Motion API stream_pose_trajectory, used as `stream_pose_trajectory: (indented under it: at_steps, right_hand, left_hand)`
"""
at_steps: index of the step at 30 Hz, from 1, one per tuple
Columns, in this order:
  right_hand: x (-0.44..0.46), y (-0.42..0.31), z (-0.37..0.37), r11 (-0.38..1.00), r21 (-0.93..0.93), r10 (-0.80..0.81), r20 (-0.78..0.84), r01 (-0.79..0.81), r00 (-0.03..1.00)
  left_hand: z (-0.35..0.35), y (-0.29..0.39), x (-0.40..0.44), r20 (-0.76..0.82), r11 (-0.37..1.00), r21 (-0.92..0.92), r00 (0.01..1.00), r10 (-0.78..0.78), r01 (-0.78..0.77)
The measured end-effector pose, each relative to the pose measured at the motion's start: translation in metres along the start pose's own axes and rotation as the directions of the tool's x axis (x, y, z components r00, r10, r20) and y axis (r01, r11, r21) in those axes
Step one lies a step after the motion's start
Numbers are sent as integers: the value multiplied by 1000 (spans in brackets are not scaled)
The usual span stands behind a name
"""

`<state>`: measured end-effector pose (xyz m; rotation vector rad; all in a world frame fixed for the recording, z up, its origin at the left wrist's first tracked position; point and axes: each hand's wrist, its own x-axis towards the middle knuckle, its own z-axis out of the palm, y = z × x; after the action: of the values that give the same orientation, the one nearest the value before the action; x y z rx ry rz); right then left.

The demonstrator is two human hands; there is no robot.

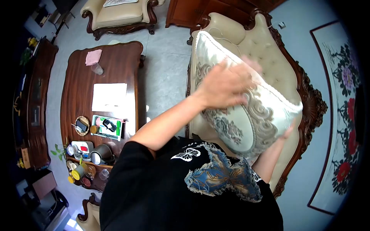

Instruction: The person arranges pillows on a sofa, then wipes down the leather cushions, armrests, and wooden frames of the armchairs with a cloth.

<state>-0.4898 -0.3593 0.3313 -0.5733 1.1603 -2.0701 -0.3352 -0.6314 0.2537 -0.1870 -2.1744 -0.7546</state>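
A cream and silver cushion [266, 111] with scroll and flower patterns and a corded edge is held tilted in front of me, over the sofa. My left hand [227, 84] lies across its patterned face, fingers stretched out and smeared by motion. At the lower right edge, my right hand [287, 131] grips the cushion from the side and beneath; most of its fingers are hidden behind it.
Behind the cushion is a cream tufted sofa [266, 50] with carved wood. A dark wooden table [77, 73] at left bears a pink cloth [93, 57], a glass [97, 69], white paper [109, 97] and a tray [102, 133]. An armchair [119, 15] stands beyond.
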Motion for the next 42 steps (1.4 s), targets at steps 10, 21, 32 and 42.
stream_pose_trajectory:
  at_steps: [10, 21, 32, 42]
  right_hand:
    - [18, 5, -15, 999, -39, -35, -270, 25, 962]
    - [2, -11, -66, 961, 240, -105, -158, 141, 982]
    - [-14, 26, -52, 976, 167, -118, -138, 140, 983]
    - [-62, 10, -95, 756, -601, -283, -658, -260, 698]
  left_hand:
    - [17, -126, -49, -409, 575, -259, 451, -793, 776]
    - [168, -102, -248, 774, 409, 291, 38, -632, 865]
    - [101, -144, -46, 716, -208, -612, 424, -554, 763]
    - [185, -187, 27, 695, -180, -537, 311, -648, 824]
